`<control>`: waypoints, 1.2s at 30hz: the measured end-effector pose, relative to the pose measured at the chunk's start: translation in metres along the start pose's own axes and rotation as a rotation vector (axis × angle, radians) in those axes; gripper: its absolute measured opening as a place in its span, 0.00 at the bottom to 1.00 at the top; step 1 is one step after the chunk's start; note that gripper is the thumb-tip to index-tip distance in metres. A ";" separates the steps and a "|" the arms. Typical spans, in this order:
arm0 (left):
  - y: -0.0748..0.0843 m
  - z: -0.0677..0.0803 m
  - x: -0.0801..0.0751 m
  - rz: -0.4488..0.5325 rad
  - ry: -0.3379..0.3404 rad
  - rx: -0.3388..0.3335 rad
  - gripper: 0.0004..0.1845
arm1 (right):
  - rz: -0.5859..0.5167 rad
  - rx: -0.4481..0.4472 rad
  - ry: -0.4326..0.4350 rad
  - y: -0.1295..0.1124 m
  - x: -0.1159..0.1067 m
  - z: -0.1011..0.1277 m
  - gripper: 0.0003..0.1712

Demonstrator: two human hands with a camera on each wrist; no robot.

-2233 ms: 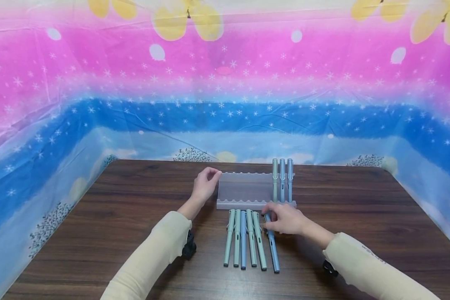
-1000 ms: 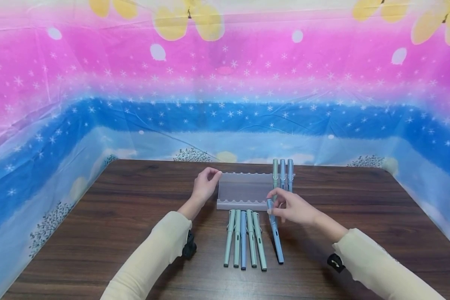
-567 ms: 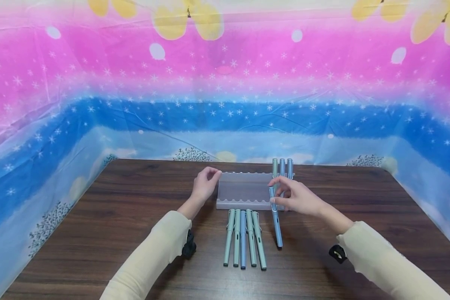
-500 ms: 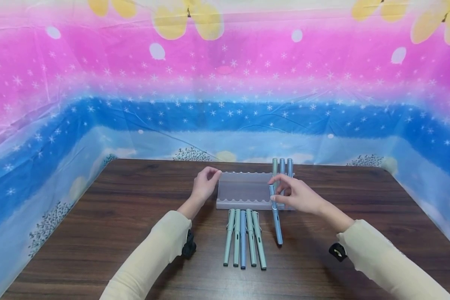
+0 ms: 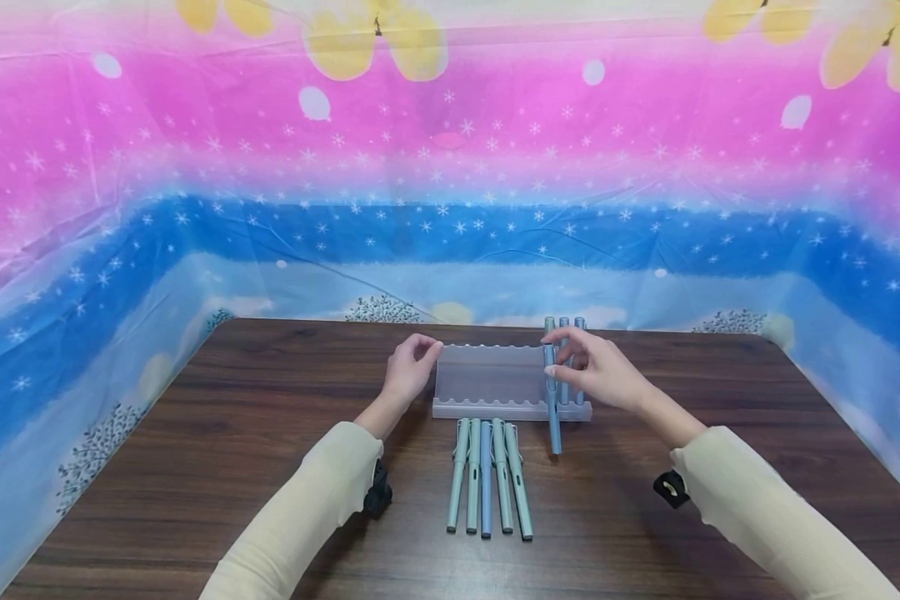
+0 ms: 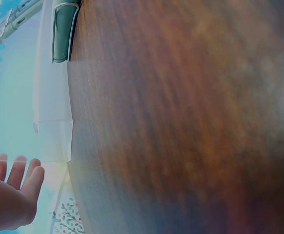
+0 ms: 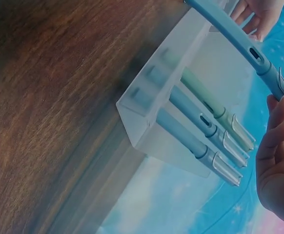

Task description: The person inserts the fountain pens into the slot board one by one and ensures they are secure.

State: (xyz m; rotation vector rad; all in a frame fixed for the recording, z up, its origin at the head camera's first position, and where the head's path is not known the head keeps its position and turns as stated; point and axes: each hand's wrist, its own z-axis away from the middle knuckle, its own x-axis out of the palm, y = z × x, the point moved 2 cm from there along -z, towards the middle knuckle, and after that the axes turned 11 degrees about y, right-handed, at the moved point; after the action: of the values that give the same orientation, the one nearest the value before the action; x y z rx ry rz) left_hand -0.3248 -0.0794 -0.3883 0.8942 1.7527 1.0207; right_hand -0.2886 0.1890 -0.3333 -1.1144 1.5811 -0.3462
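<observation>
Blue pen [image 5: 554, 421] risen since earlier frame, tilted before rack [image 5: 491, 372], right of its middle; right hand [image 5: 607, 371] pinches cap [image 5: 551, 357]. Left hand [image 5: 410, 367] pinches rack's left edge, partly cut off in left-wrist view. Right hand partly hides three racked pens [image 7: 193, 111]; frosted rack blurs their lower ends. Five pens [image 5: 486, 483] on tabletop [image 5: 607, 533] before rack.

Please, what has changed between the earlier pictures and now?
The right hand has lifted one blue pen off the table and carried it forward to the holder, cap end up. It has not let go. Unchanged: the left hand at the holder's left edge, three pens in the holder, five pens lying before it.
</observation>
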 end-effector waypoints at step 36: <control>-0.001 -0.001 0.000 -0.014 0.011 0.020 0.11 | 0.112 -0.205 0.331 0.004 -0.003 -0.023 0.20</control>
State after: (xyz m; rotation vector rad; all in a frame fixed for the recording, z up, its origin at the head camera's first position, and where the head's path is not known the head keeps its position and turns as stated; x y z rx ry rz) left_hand -0.3255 -0.0797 -0.3892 0.8891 1.7785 1.0023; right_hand -0.3110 0.1856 -0.3265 -1.1602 1.9992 -0.3097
